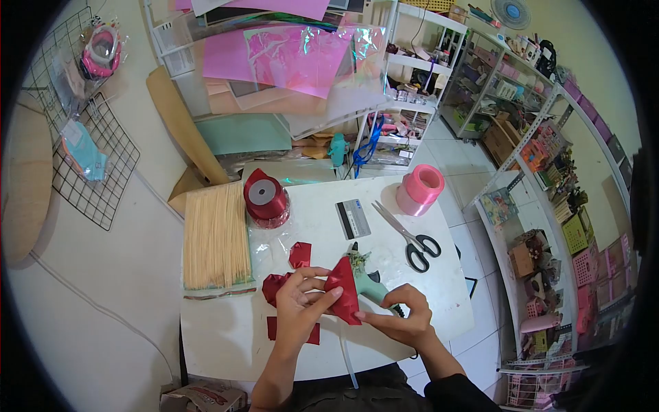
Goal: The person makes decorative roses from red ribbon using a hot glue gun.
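A folded piece of red satin ribbon (345,292) is held up over the table, its point upward. My left hand (302,302) grips its left side between thumb and fingers. At its lower right corner, the thumb of my right hand (406,317) touches the ribbon; the fingers there are curled, and their hold is partly hidden. Behind the hands lies a mint-green glue gun (371,289), partly covered. Cut red ribbon pieces rest around my left hand: one square piece (300,255) beyond it, a bunched piece (273,287) beside it, and a flat strip (272,328) beneath the wrist.
Black-handled scissors (412,242) lie at the right near a grey card (353,218). Pink ribbon rolls (420,190) stand at the back right corner. Dark red ribbon rolls (266,198) stand beside a pack of wooden sticks (217,237). Metal shelves (522,178) line the right side.
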Demonstrator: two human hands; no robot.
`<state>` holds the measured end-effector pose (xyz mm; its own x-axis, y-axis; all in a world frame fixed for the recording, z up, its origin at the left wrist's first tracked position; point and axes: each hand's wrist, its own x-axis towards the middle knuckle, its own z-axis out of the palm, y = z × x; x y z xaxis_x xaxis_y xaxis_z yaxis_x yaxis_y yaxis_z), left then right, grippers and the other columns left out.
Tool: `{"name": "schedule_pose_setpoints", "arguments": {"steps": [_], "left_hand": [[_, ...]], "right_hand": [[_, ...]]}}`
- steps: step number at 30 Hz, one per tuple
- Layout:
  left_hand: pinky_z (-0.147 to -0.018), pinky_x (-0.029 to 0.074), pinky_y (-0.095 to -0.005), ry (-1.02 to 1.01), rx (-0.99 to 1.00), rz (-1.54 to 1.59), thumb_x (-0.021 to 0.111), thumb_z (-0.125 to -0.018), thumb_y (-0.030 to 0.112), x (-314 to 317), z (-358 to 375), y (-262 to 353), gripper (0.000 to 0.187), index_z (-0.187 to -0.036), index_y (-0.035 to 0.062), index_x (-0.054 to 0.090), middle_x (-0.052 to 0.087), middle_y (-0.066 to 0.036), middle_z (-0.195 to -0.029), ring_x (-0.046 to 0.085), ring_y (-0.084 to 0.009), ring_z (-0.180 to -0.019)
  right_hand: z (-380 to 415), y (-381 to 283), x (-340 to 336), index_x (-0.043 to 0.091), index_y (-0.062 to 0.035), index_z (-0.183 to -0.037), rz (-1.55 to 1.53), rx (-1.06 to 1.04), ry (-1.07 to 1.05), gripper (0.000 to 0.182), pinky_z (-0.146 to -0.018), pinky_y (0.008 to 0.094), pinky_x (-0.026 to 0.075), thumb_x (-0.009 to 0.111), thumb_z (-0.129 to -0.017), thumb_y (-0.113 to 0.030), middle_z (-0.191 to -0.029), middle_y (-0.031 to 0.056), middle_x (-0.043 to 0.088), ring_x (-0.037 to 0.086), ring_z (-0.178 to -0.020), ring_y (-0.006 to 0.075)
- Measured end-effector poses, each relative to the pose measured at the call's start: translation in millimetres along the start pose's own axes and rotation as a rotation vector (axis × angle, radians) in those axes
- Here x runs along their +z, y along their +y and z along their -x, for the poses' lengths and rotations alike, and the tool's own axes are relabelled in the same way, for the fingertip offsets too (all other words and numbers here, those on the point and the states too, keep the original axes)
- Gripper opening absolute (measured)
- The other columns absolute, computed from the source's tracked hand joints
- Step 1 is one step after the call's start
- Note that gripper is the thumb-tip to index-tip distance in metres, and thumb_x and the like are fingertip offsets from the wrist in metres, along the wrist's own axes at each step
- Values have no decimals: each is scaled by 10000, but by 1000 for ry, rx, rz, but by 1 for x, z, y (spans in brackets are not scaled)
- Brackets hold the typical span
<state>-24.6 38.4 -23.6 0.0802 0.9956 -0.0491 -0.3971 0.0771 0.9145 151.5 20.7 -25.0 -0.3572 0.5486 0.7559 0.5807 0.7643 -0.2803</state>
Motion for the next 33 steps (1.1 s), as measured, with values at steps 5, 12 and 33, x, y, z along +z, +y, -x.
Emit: {"name": "schedule_pose_setpoints", "arguments": {"steps": [5,12,33], "left_hand": [[-535,457,-172,-53,-64,-4,604,-708,-42,1,0,-7,309,-985,-12,469,569,-80,-757,580,-109,-638],[-591,467,-184,-179,-45,-88,642,-658,-47,1,2,-4,471,-1071,12,425,569,-89,-786,579,-110,-700],[-568,432,-156,-214,-70,-146,621,-672,-59,-1,5,6,470,-1086,0,409,577,-91,-756,559,-88,-669]], "right_hand": [[8,-2,6,664,-179,-768,-92,30,28,275,-450,230,355,703,-522,-63,-626,1,434,455,-538,128],[9,-8,2,655,-124,-736,-194,228,-36,212,-448,229,340,719,-544,-59,-644,12,431,446,-551,118],[2,-14,20,574,21,-710,-857,726,138,126,-728,243,453,630,-636,107,-962,125,488,552,-806,134]]}}
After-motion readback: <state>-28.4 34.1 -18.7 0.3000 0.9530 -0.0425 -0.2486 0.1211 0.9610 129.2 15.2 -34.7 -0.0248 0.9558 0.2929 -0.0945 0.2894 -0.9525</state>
